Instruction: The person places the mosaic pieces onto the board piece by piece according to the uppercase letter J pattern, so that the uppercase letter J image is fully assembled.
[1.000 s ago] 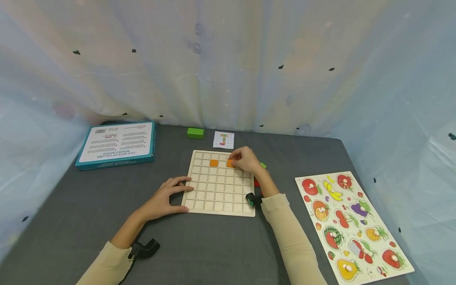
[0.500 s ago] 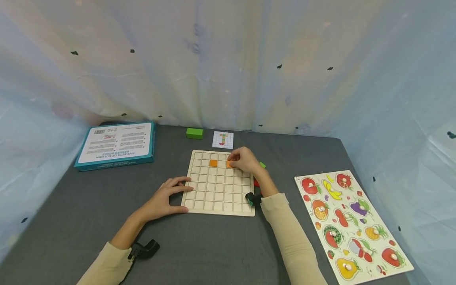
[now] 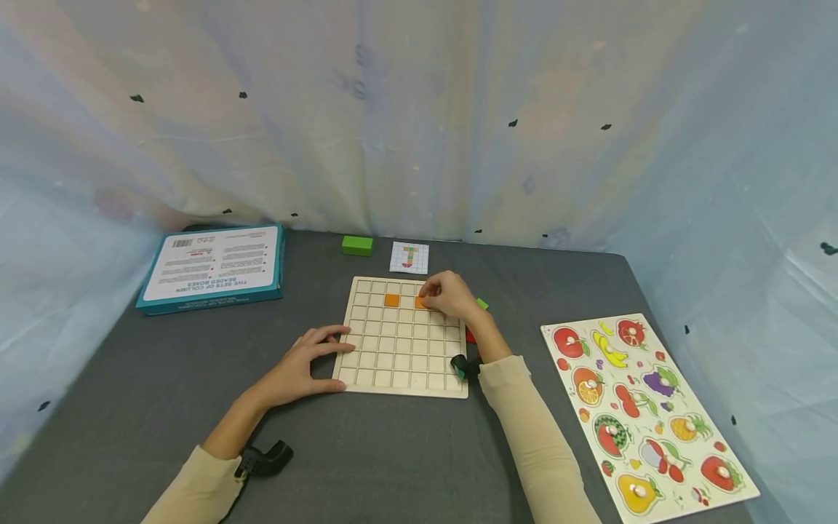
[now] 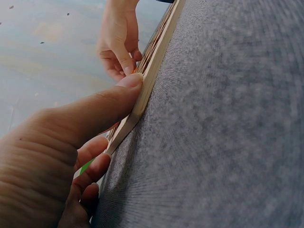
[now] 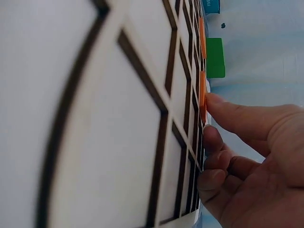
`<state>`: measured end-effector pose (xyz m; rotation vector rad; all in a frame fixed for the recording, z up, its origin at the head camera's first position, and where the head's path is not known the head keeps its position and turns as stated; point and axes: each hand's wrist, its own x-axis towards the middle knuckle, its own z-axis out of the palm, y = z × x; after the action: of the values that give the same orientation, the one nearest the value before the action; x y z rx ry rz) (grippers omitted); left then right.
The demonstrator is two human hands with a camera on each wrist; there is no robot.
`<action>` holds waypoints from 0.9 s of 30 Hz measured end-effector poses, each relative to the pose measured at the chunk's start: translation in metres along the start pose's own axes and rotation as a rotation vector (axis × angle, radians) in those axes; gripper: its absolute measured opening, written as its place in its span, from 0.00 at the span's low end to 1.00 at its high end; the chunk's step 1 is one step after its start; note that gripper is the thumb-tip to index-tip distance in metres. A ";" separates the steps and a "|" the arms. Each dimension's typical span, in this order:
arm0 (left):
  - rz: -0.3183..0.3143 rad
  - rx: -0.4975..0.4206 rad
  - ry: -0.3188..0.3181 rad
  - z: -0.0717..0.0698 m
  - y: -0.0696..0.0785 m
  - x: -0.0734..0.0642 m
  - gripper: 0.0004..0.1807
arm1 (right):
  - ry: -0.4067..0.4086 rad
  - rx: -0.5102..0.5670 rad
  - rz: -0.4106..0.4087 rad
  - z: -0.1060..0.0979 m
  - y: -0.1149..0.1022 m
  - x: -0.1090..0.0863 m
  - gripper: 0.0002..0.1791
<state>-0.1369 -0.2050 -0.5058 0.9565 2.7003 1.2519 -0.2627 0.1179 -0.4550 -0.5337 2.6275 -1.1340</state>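
Note:
A pale wooden grid board [image 3: 393, 356] lies on the grey table. My left hand [image 3: 297, 370] steadies its left side, thumb and spread fingertips touching the edge; the left wrist view shows the thumb [image 4: 104, 107] on the rim. Near the board's far edge my right hand [image 3: 452, 297] pinches an orange square tile [image 3: 420, 302] over a grid cell. In the right wrist view that tile [image 5: 203, 95] is low against the grid, the thumb touching it; whether it sits fully in the cell I cannot tell. A second orange tile [image 3: 391, 300] lies in a cell further left.
Behind the board are a green block [image 3: 357, 246] and a pattern card [image 3: 409, 257] with a coloured J shape. Green [image 3: 482, 303] and red pieces [image 3: 470, 336] show partly beside my right forearm. A teal box [image 3: 212, 266] lies far left, a fruit puzzle board [image 3: 644, 415] right.
Both hands and the board stay almost where they were. The fingers of my right hand cover slightly more of the orange tile.

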 end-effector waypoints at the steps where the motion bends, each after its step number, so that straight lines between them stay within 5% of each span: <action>1: 0.000 -0.002 0.000 0.000 0.000 0.000 0.35 | 0.002 0.001 -0.008 0.000 0.001 0.000 0.04; 13: 0.011 -0.005 0.004 0.000 0.001 0.000 0.35 | 0.181 0.077 -0.007 -0.049 0.039 -0.048 0.09; 19: -0.004 -0.005 0.005 0.001 0.000 -0.001 0.36 | 0.113 0.082 0.058 -0.064 0.057 -0.081 0.09; 27: -0.019 -0.002 0.002 0.000 0.003 0.000 0.35 | 0.070 0.006 0.049 -0.053 0.063 -0.100 0.13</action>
<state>-0.1350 -0.2036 -0.5041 0.9277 2.7025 1.2528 -0.2050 0.2337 -0.4594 -0.4338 2.6796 -1.1656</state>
